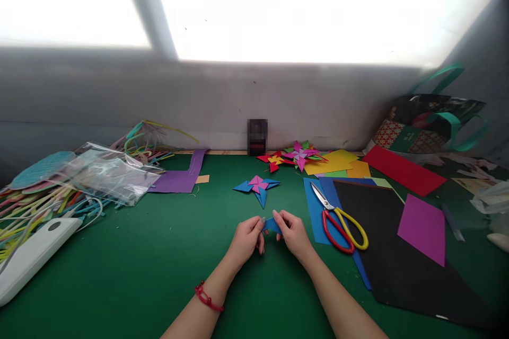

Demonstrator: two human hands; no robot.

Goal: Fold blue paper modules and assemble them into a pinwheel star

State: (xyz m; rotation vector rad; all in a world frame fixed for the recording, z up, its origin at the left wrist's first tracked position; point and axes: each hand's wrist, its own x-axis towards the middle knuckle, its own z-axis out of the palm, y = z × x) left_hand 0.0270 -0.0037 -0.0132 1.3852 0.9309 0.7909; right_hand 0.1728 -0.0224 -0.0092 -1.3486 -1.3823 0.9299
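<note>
Between my two hands is a small folded piece of blue paper (272,225), held just above the green table. My left hand (249,234) pinches its left end between thumb and fingers. The right end is pinched by my right hand (293,230). Just beyond them lies a folded paper star (257,185) with a pink middle and blue points. To the right, scissors (336,220) with one red and one yellow handle rest partly open on blue and black paper.
Finished paper stars (298,156) and yellow sheets (332,163) lie at the back. Black paper (382,243), a purple sheet (423,228), a red sheet (403,168) and a bag (421,124) are on the right. Leftward are a clear plastic bag (115,172), coloured strips and a white device (37,259).
</note>
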